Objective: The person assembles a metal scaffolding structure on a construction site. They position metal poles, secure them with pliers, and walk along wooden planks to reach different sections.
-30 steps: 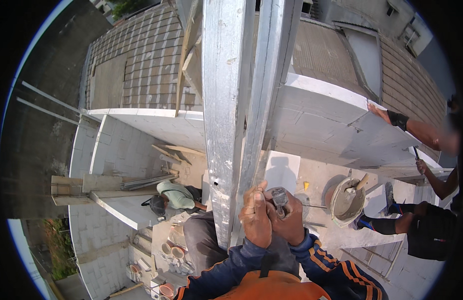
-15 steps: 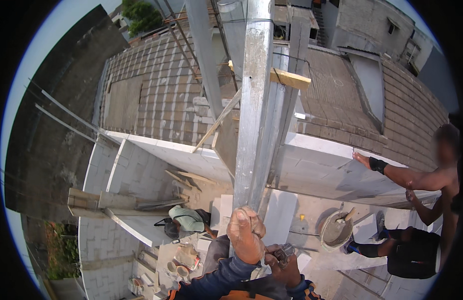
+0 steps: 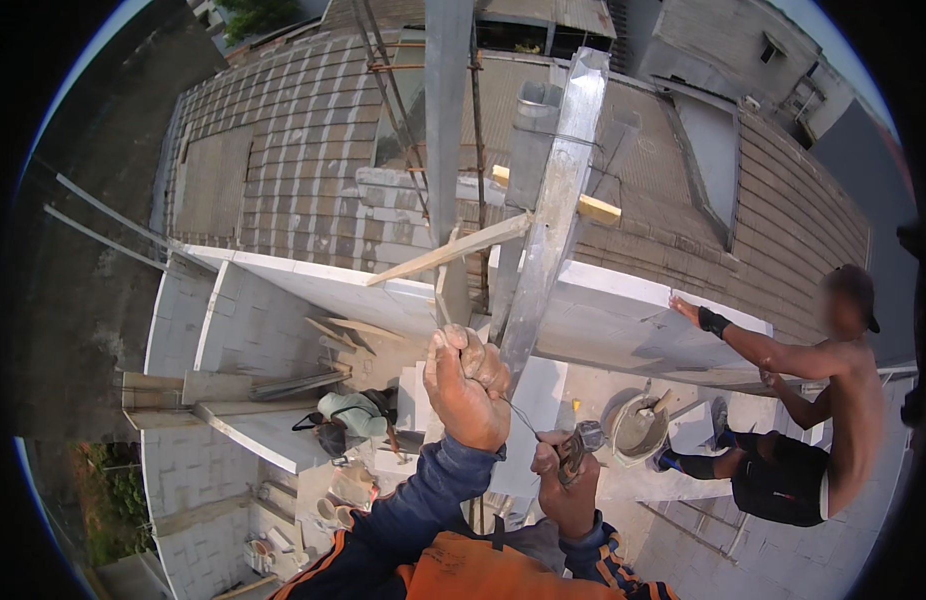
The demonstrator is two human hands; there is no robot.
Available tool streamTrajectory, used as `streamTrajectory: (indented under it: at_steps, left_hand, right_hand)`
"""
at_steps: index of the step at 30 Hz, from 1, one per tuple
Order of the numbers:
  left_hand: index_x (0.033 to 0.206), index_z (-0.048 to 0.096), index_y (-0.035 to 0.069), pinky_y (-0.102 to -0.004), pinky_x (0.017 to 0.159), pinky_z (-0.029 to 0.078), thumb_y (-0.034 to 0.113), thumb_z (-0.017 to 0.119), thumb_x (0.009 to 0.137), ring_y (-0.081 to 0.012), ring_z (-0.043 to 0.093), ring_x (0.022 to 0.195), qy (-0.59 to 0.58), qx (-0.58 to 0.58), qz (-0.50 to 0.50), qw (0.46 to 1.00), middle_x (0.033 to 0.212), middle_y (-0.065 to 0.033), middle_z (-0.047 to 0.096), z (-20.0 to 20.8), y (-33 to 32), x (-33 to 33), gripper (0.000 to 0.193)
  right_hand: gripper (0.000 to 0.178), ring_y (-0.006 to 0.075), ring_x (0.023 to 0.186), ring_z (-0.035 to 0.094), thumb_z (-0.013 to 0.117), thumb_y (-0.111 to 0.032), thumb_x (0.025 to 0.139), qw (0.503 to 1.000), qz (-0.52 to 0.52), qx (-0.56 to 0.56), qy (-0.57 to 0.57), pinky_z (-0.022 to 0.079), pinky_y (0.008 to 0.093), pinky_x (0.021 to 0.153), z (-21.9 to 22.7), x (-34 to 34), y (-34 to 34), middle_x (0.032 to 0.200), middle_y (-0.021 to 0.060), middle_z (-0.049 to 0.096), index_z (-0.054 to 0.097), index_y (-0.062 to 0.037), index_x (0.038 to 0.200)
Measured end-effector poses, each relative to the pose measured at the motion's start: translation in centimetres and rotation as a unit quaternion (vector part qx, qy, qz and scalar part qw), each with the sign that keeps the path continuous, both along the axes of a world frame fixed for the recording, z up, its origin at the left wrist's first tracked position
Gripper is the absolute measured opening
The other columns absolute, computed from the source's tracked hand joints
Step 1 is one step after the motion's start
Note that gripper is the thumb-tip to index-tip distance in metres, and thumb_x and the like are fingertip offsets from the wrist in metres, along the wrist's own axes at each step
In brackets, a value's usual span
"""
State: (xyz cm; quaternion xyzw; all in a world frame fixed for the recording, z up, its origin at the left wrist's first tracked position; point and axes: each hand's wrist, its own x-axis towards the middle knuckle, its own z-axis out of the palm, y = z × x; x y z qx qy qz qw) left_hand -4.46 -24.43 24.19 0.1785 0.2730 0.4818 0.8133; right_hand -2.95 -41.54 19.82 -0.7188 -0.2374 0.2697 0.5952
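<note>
Raised in front of me, my left hand [image 3: 468, 390] is closed with its fingertips pinched together on a thin dark wire [image 3: 521, 415]. The wire runs in a loose loop down toward my right hand [image 3: 568, 490]. That hand, lower and to the right, is wrapped round a small tool with a rounded grey metal head [image 3: 588, 436]; its exact kind is hard to make out. Just beyond my hands a galvanized steel post [image 3: 553, 190] leans up to the right, wire bound round its upper part. A wooden block [image 3: 599, 209] sticks out beside the post.
Below on the right, a shirtless co-worker [image 3: 855, 390] rests a hand on the white block wall [image 3: 623, 300]. Another person [image 3: 353, 415] bends over lower left. A mortar bucket [image 3: 638, 425] stands on the floor. A slanting board [image 3: 453, 248] crosses a second upright [image 3: 448, 120].
My left hand has moved up and left, apart from the post and my right hand, and the wire now shows between them. The view has shifted, with the post leaning right.
</note>
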Motion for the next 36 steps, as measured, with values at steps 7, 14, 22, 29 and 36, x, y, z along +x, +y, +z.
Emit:
streamTrajectory:
  at_steps: [7, 14, 22, 29, 36]
  left_hand:
    - [0.095, 0.051, 0.013, -0.0247, 0.054, 0.040, 0.030, 0.046, 0.102, -0.0085, 0.044, 0.061, -0.015, 0.128, -0.116, 0.985, 0.073, 0.0033, 0.042, 0.8, 4.4, -1.6, 0.020]
    - [0.136, 0.051, 0.001, -0.0402, 0.102, 0.043, 0.034, 0.067, 0.088, -0.0312, 0.054, 0.121, 0.297, 0.570, -0.207, 0.737, 0.127, -0.0200, 0.058, -2.2, 13.9, -1.6, 0.060]
    - [0.130, 0.047, 0.006, -0.0435, 0.097, 0.047, 0.029, 0.078, 0.081, -0.0360, 0.057, 0.115, 0.420, 0.663, -0.186, 0.591, 0.122, -0.0178, 0.060, -3.9, 17.1, 6.5, 0.062]
    - [0.118, 0.050, 0.006, -0.0409, 0.086, 0.051, 0.027, 0.077, 0.082, -0.0315, 0.065, 0.098, 0.403, 0.641, -0.218, 0.615, 0.102, -0.0141, 0.066, -4.1, 19.1, 6.7, 0.049]
    - [0.110, 0.056, 0.005, -0.0386, 0.084, 0.052, 0.029, 0.078, 0.082, -0.0280, 0.066, 0.093, 0.346, 0.683, -0.175, 0.619, 0.099, -0.0124, 0.065, -4.3, 19.9, 6.6, 0.043]
  right_hand:
    - [0.010, 0.0115, 0.061, 0.055, 0.062, -0.008, 0.092, 0.999, -0.009, 0.002, -0.039, 0.045, 0.0274, 0.059, 2.8, -0.5, 2.3, 0.069, 0.0046, 0.060, 0.061, 0.0016, 0.096]
    - [0.021, 0.0077, 0.057, 0.050, 0.059, -0.019, 0.097, 0.994, -0.107, 0.002, -0.038, 0.041, 0.0244, 0.054, 5.0, 2.0, 2.3, 0.064, 0.0004, 0.055, 0.061, 0.0010, 0.095]
    - [0.020, 0.0071, 0.056, 0.049, 0.058, -0.019, 0.098, 0.980, -0.190, 0.011, -0.051, 0.040, 0.0239, 0.053, 5.9, 1.8, 2.8, 0.064, -0.0002, 0.055, 0.062, 0.0006, 0.093]
    - [0.021, 0.0091, 0.058, 0.050, 0.057, -0.020, 0.098, 0.981, -0.194, 0.018, -0.021, 0.041, 0.0249, 0.055, 5.9, 1.1, 3.2, 0.065, 0.0004, 0.055, 0.061, 0.0007, 0.096]
    - [0.021, 0.0065, 0.058, 0.048, 0.057, -0.021, 0.099, 0.980, -0.195, -0.007, -0.035, 0.039, 0.0232, 0.052, 5.4, 1.2, 3.0, 0.065, -0.0012, 0.054, 0.061, -0.0003, 0.093]
